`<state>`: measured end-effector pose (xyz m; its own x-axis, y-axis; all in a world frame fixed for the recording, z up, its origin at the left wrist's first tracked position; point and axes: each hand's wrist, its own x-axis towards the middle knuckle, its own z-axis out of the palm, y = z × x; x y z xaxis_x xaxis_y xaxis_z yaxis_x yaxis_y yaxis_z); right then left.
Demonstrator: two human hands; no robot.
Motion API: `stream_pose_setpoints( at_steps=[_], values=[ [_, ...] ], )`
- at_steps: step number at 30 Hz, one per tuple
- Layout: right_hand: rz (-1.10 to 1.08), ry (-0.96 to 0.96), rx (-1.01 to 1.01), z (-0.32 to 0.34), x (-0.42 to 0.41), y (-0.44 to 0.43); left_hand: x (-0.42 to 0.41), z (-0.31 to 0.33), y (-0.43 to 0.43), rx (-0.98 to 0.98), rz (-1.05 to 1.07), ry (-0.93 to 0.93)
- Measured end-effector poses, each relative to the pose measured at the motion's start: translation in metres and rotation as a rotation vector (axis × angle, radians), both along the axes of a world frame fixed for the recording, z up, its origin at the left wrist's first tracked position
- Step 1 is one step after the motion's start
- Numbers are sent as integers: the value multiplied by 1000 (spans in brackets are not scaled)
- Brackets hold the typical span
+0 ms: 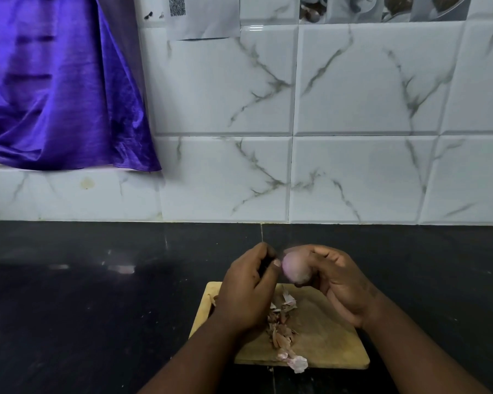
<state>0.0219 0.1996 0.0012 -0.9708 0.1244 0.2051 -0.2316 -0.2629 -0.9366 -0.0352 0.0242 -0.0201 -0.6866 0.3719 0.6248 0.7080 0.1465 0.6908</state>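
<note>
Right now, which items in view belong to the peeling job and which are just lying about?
In the job: onion held in the right hand; dark tool, maybe a knife, gripped by the left hand; cutting board; loose skins on it.
Lying about: purple cloth; QR-code sheet on the tiled wall; black counter.

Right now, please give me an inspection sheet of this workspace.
Surface: black countertop, with a wooden board on it.
Job's things: pink onion, held above the board.
Clutter: peels on the board.
Hands: right hand holds the onion; left hand grips a dark thing, unclear what.
Cables: nothing seen.
Surroundings: marbled wall tiles, purple cloth, paper with code.
</note>
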Motion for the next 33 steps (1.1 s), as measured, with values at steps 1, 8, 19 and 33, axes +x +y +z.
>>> stream_pose_setpoints(
  at_steps=[1,8,19,33],
  values=[
    [3,4,-6,0,0,0,0,0,0,-2,6,-2],
    [59,44,-62,4,4,0,-2,-3,1,-198,144,-44],
    [-31,-30,-21,0,0,3,-3,1,-2,-263,234,50],
    [-49,-38,59,-3,-3,3,-4,1,-4,-49,224,318]
  ],
)
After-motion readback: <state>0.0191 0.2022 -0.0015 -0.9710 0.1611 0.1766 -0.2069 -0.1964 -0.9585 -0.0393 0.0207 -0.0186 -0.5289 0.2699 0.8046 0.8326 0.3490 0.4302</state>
